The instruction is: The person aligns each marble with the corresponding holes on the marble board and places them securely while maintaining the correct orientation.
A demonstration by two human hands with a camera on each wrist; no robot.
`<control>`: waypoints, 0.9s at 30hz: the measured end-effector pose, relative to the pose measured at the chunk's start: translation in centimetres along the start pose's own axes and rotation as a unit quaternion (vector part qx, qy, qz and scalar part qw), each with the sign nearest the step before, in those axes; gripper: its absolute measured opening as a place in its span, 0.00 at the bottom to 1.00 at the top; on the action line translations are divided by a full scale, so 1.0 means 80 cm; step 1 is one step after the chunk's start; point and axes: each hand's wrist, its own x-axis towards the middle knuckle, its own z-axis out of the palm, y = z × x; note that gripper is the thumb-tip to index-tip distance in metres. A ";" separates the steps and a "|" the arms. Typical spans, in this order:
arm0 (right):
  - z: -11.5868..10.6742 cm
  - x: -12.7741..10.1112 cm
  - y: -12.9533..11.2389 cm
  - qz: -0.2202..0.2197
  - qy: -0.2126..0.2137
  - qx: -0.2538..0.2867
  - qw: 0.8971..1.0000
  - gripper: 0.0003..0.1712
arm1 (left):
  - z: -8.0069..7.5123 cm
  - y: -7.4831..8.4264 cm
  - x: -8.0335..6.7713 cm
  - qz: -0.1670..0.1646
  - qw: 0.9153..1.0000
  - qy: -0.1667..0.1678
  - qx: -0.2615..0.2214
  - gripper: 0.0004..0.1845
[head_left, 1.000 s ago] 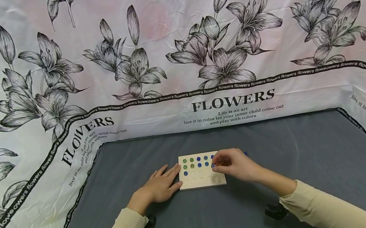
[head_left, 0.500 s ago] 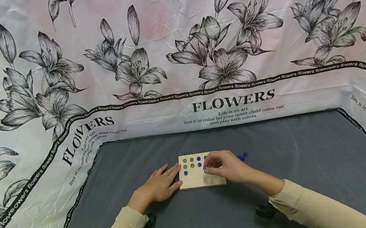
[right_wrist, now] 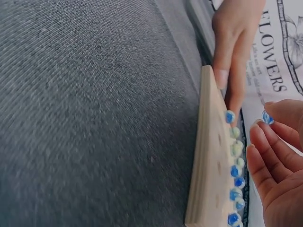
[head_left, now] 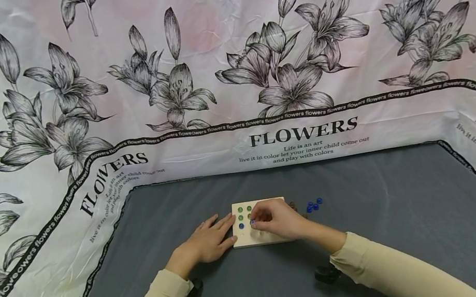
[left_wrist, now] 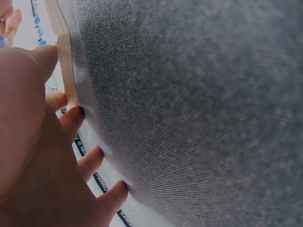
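A pale wooden board (head_left: 258, 240) with rows of round hollows lies flat on the cloth. Green marbles (head_left: 240, 210) fill hollows at its back left, and one blue marble (head_left: 241, 226) sits in the row in front of them. My left hand (head_left: 203, 241) rests at the board's left edge with spread fingers, thumb and fingertips against the side. Over the board, my right hand (head_left: 278, 219) pinches another blue marble (right_wrist: 268, 117) between thumb and fingers, above the surface in the right wrist view. This hand hides much of the board's right part in the head view.
Right of the board, several loose blue marbles (head_left: 310, 207) lie on the grey cloth (head_left: 394, 206). Brown marbles (head_left: 293, 206) peek out behind the right hand. A white flower-printed sheet (head_left: 302, 135) borders the cloth and rises behind it.
My right hand has moved left across the board with the pinched blue marble, uncovering the loose blue and brown marbles on the right. My left hand has stayed at the board's edge.
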 end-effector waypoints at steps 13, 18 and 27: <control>0.024 0.013 0.005 -0.008 -0.024 0.000 1.000 0.06 | 0.001 -0.003 0.000 0.005 1.000 0.001 0.003 0.33; 0.028 0.013 0.006 0.003 -0.026 -0.003 1.000 0.05 | -0.001 0.000 0.000 0.000 1.000 -0.001 0.006 0.33; 0.032 0.018 0.002 0.010 -0.029 -0.023 0.999 0.04 | -0.002 -0.001 0.002 0.002 1.000 -0.005 0.012 0.33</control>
